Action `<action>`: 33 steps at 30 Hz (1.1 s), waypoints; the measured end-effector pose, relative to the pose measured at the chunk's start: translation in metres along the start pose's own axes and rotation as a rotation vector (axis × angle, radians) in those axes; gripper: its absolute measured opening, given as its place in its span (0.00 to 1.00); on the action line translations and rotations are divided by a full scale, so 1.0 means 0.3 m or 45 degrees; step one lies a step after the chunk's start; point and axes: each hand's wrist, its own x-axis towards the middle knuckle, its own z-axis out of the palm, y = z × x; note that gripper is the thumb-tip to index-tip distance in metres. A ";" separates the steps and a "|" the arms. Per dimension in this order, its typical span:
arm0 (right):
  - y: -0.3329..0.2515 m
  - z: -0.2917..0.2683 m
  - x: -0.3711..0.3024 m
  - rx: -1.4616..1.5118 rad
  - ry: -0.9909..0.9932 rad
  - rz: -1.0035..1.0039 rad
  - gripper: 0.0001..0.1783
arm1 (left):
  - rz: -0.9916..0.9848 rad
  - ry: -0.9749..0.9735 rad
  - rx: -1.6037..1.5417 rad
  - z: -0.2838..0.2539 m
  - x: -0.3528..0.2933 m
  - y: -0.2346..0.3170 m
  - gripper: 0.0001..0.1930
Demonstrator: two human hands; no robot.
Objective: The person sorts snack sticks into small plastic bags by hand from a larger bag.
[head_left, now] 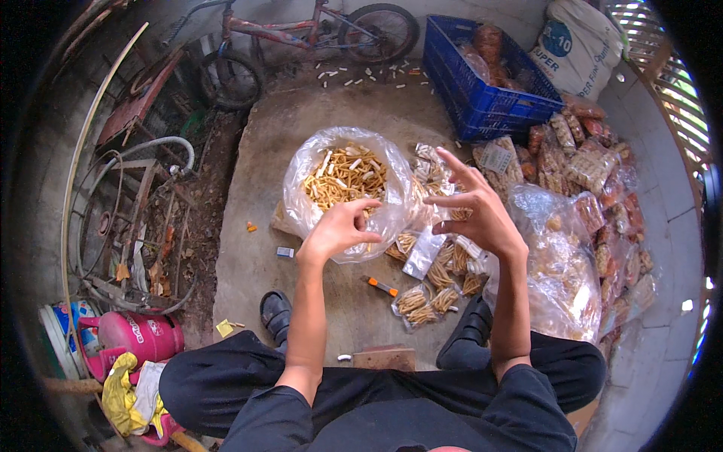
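My left hand (343,230) is over the near rim of a large clear plastic bag (301,162), thumb and fingers apart in a C shape. Nothing shows in its grasp. The bag stands open, full of thin golden-brown sticks (346,177) with some white pieces among them. To the right, my right hand (480,207) is raised above small filled packets, fingers spread and holding nothing I can see. Beneath and between the hands lies a shiny whitish plastic sheet or pouch (424,255). Several small clear packets of sticks (425,303) lie around it.
An orange-and-black cutter (382,286) and a small blue-and-white box (285,252) lie on the concrete. Filled packets (591,166) pile along the right wall, beside a large clear bag (561,264). A blue crate (489,109), bicycle (301,34) and pink gas cylinder (139,335) stand around.
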 end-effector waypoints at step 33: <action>0.086 0.399 0.022 0.281 -0.092 0.387 0.18 | -0.262 0.704 -0.244 0.051 -0.020 -0.226 0.16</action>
